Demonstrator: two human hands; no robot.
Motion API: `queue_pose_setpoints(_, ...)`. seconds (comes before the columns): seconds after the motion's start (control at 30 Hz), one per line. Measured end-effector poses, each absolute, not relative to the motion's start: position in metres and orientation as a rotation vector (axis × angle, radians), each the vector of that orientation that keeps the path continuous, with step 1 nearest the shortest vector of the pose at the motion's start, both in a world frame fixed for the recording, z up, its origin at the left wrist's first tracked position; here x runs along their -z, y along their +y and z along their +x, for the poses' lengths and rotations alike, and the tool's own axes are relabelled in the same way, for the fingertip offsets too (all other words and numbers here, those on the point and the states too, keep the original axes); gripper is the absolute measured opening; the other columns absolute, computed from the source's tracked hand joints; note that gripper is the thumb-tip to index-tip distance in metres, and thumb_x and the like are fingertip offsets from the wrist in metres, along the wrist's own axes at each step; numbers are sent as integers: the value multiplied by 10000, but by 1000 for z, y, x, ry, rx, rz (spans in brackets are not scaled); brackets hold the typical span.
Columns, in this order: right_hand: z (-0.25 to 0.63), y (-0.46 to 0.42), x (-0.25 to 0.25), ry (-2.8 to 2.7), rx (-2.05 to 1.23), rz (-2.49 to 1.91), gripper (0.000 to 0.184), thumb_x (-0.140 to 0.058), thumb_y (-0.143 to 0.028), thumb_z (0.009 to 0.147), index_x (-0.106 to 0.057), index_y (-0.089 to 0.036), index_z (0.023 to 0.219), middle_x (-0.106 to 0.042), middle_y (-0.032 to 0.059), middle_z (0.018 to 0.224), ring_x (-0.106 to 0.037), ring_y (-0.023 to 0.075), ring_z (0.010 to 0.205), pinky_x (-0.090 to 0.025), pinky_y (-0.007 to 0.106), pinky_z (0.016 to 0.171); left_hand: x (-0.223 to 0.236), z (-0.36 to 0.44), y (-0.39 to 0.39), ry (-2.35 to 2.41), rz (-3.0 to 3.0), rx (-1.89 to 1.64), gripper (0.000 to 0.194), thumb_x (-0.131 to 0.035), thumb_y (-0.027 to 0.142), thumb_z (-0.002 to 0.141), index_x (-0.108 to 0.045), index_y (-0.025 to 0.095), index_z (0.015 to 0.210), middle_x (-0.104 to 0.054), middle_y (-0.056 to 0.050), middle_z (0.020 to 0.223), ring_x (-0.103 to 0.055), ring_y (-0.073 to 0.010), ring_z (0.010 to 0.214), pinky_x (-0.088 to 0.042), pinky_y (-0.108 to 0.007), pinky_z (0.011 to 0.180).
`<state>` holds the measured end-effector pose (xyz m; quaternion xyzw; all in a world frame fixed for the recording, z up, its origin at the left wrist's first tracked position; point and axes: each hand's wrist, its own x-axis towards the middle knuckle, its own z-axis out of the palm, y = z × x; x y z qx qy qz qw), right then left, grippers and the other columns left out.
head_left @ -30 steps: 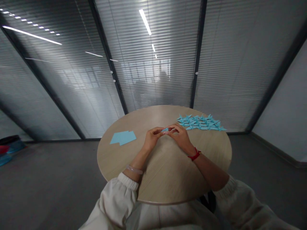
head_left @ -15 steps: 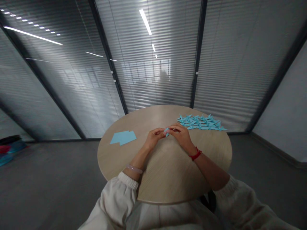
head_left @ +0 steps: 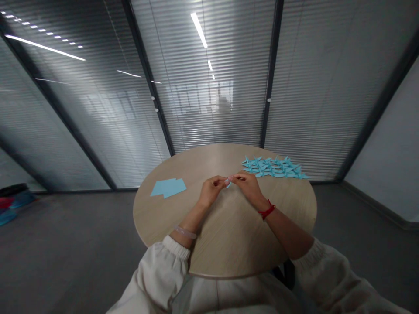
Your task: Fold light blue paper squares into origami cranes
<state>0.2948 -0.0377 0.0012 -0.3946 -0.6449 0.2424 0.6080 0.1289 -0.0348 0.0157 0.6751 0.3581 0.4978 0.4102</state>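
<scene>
A small folded piece of light blue paper (head_left: 228,185) is pinched between my two hands above the middle of the round table. My left hand (head_left: 211,190) grips it from the left, thumb and fingers closed. From the right, my right hand (head_left: 247,185) pinches it too, and the fingertips of both hands nearly meet. Most of the paper is hidden behind the fingers, so its exact shape cannot be made out. Beyond my right hand, several folded blue paper cranes (head_left: 273,167) lie packed in rows.
Flat blue paper sheets (head_left: 168,187) lie overlapping on the left of the wooden table (head_left: 229,244). Glass partitions with blinds (head_left: 216,117) stand behind it. Dark, red and blue items (head_left: 15,200) rest on the floor at far left.
My fingers have shifted slightly around the folded paper, and less of it shows between them. The sheets and the cranes stay where they were.
</scene>
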Motion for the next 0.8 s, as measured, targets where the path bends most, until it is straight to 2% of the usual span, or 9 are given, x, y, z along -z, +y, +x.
queue_pose_setpoints(0.13,295,-37,-1,-1520,-561,-902,223,-690,-441,771,-744,-228,733,-683,34,746,-615,182,711,-485,302,663,-11,129,-32,870,1671,-1165,304,-793,400,623,-726,149,782,-713,-54,716,-621,-157,648,-459,-251,639)
queue_pose_setpoints(0.37,292,-34,2,-1541,-662,-898,265,-713,-433,731,-733,-181,807,-691,43,783,-617,164,693,-476,276,643,-13,128,-36,961,1723,-1108,296,-717,427,687,-702,133,717,-708,-56,676,-631,-161,627,-473,-256,627)
queue_pose_setpoints(0.57,292,-36,2,-1547,-502,-921,247,-708,-413,739,-696,-190,633,-620,21,657,-553,142,619,-422,252,572,-16,130,-40,955,1717,-1073,283,-730,415,661,-681,136,668,-708,-61,667,-633,-160,615,-476,-252,602)
queue_pose_setpoints(0.8,293,-40,-2,-1569,-498,-927,297,-675,-444,773,-699,-189,625,-618,19,643,-529,134,597,-397,250,565,-17,131,-40,893,1681,-1069,343,-745,475,650,-695,137,679,-708,-55,665,-636,-160,622,-489,-258,622)
